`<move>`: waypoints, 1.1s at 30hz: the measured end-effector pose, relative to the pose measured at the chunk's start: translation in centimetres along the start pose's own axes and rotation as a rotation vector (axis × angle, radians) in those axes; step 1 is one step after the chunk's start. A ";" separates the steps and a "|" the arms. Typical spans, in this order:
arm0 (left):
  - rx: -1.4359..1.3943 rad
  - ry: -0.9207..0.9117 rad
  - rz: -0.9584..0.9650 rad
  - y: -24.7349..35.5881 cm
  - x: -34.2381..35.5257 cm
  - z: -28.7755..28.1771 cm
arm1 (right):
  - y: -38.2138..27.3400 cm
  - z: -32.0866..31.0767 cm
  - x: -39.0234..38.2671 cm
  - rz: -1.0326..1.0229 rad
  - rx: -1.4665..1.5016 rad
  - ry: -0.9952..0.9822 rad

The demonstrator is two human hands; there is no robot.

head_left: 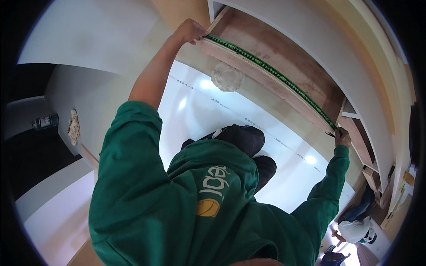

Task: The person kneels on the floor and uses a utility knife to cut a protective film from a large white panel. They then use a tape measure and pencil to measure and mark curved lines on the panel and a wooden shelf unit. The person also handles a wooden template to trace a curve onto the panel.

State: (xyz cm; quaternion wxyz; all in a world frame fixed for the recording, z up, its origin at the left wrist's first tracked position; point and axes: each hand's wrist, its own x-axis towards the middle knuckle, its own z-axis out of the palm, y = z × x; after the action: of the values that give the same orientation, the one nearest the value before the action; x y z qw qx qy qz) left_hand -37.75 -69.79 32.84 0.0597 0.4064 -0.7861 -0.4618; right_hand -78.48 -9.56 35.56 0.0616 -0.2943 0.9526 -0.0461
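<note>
A green tape measure (275,73) with dark markings is stretched along the front board (262,75) of an open wooden drawer (279,40) at the upper right. My left hand (189,32) is closed on the tape's end at the drawer's upper left corner. My right hand (342,136) grips the tape at the other front corner, with a small dark part showing beside the fingers; whether that is the case I cannot tell. Below the drawer front a pale rough round object (227,76) lies near the edge of the white sheet I am on.
A white sheet (284,177) lies under my knees. A white cabinet frame (313,40) surrounds the drawers, with another opening (361,142) at right. A co-worker in a white top (355,228) is at lower right. A clog (73,126) and dark cylinder (44,121) are at left.
</note>
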 end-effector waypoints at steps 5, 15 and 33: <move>-0.058 -0.033 -0.028 -0.6 0.5 -0.2 | 0.8 0.4 0.6 0.014 -0.025 -0.012; -0.081 -0.069 -0.039 -0.4 0.1 -0.7 | 1.6 0.7 0.7 -0.087 -0.033 0.015; -0.089 -0.237 -0.103 -0.2 1.5 -2.0 | -0.1 0.0 1.3 0.027 -0.179 -0.093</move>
State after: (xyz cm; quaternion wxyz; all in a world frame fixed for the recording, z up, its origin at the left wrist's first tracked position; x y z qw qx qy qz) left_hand -37.68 -72.23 33.39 -0.0394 0.3861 -0.7444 -0.5434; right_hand -79.47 -10.33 35.43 0.0801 -0.2876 0.9529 0.0537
